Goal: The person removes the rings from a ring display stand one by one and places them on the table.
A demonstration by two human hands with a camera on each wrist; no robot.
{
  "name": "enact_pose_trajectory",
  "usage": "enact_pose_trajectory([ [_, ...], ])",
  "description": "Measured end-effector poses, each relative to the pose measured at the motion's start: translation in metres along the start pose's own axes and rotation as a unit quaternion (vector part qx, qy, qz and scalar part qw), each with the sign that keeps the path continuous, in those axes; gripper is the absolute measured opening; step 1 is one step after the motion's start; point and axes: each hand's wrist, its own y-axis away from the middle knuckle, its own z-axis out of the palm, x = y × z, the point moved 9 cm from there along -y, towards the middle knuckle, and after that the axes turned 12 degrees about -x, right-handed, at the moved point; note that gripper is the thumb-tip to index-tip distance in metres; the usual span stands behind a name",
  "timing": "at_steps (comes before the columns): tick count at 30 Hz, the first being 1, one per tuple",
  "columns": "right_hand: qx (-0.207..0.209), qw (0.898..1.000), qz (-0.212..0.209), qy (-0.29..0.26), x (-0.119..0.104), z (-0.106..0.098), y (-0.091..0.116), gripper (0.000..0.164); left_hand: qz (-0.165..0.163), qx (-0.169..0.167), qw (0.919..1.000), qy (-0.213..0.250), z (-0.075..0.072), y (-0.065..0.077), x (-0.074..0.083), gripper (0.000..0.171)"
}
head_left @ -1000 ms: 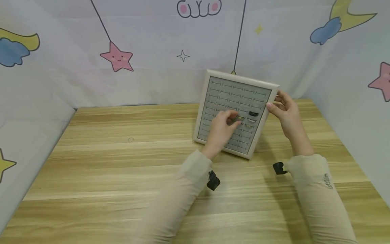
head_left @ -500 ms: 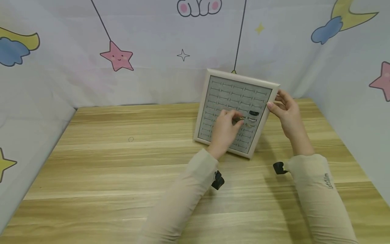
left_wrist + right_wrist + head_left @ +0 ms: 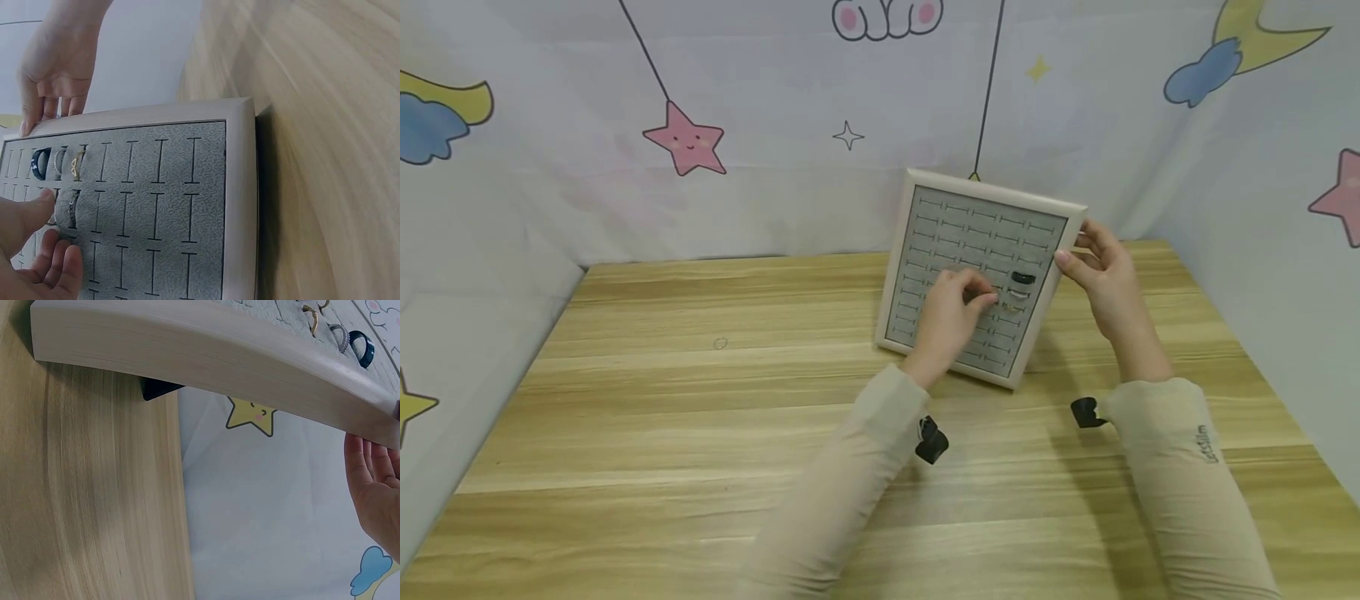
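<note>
The left hand (image 3: 953, 312) covers several slots of the grey velvet ring tray with a pale wooden frame (image 3: 901, 275), and the head view cannot show what its fingertips pinch. In the left wrist view the tray's left and lower parts are cut off. In the right wrist view the right hand (image 3: 377, 487) shows only partly at the edge.

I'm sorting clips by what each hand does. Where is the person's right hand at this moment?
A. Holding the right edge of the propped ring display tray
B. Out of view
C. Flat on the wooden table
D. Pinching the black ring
A: the right hand grips the frame of the ring display tray at its right edge, while the left hand works at a ring on the grey slots.
</note>
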Motion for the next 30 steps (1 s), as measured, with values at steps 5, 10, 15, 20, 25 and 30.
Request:
enact_pose_trajectory([
  [5, -0.003, 1.0, -0.001, -0.003, 0.0, 0.002, 0.0, 0.058, 0.006, 0.0, 0.9998, 0.021, -0.006, 0.003, -0.001, 0.015],
  [10, -0.004, 1.0, -0.004, -0.003, -0.001, 0.002, 0.0, 0.056, 0.016, 0.016, 0.9988, 0.043, -0.019, 0.007, -0.003, 0.016],
  [15, 0.001, 1.0, 0.0, 0.002, 0.0, 0.001, 0.0, 0.058, -0.001, 0.039, 0.9984, 0.041, -0.039, 0.012, -0.017, 0.019],
  [20, 0.004, 1.0, 0.007, 0.011, 0.001, 0.001, 0.0, 0.061, -0.041, 0.067, 0.9946, 0.068, -0.065, 0.015, -0.045, 0.029],
  [25, 0.004, 1.0, 0.008, 0.013, 0.001, 0.0, 0.0, 0.062, -0.088, 0.095, 0.9875, 0.09, -0.091, 0.021, -0.08, 0.035],
  [30, 0.003, 1.0, 0.005, 0.009, 0.001, 0.0, 0.001, 0.061, -0.112, 0.114, 0.9841, 0.077, -0.114, 0.033, -0.111, 0.037],
])
